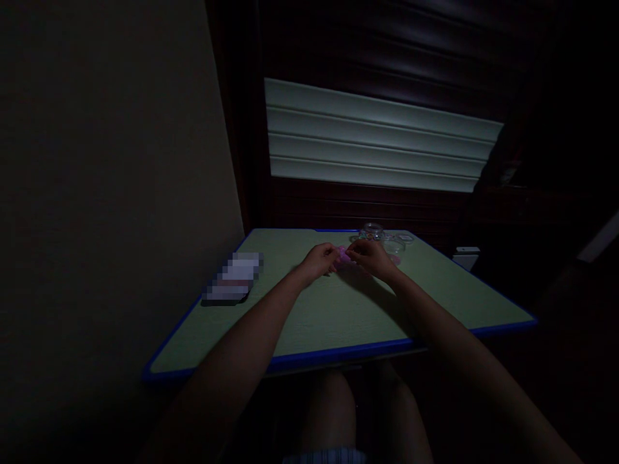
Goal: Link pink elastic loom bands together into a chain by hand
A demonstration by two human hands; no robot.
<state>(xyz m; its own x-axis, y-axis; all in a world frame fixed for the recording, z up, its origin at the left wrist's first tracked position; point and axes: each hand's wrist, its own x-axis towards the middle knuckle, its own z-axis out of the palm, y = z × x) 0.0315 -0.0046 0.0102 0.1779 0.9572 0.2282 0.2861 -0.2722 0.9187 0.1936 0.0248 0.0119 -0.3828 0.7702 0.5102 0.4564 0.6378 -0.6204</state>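
Between my two hands, low over the far half of the table, is a small pink-purple object (343, 256); its kind is too dark and small to make out. My left hand (319, 259) has its fingers closed on the object's left side. With thumb and fingers pinched together, my right hand (371, 256) grips it from the right. Just behind my right hand stands a clear round jar (372, 230) with small colourful pieces in it. A second clear container (395, 247) sits right of that hand, with something pink at its base.
The pale green table (309, 328) has a raised blue edge. A blurred-out flat item (235, 277) lies at its left side, near the wall (120, 161). A clear lid-like disc (405, 238) is at the far right corner. Beyond the right edge stands a white object (467, 256).
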